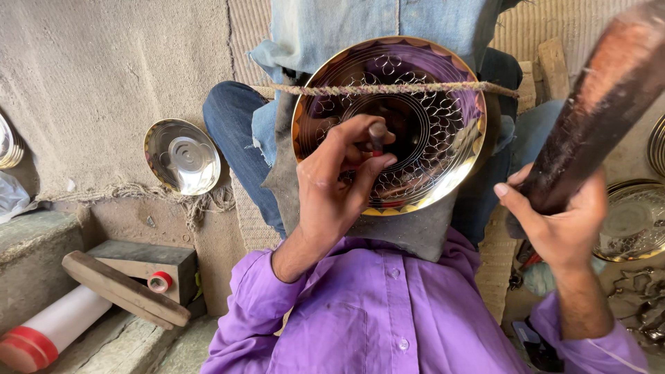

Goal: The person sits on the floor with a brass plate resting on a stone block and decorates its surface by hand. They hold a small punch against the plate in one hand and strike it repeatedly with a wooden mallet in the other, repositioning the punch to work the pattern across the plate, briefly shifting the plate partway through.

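Observation:
A round shiny metal plate (429,118) with engraved loops and rings rests against my knees, held by a twisted rope (415,88) stretched across it. My left hand (339,180) pinches a small dark punch (377,135), tip against the plate's inner face. My right hand (561,221) grips a thick dark wooden mallet (603,97), raised up and to the right of the plate. A grey cloth (409,232) lies under the plate on my lap.
A plain shiny plate (182,156) lies on the ground at left. More engraved metal plates (634,221) sit at the right edge. A wooden block (142,260), a flat stick (125,289) and a white roll with red ends (52,329) lie at lower left.

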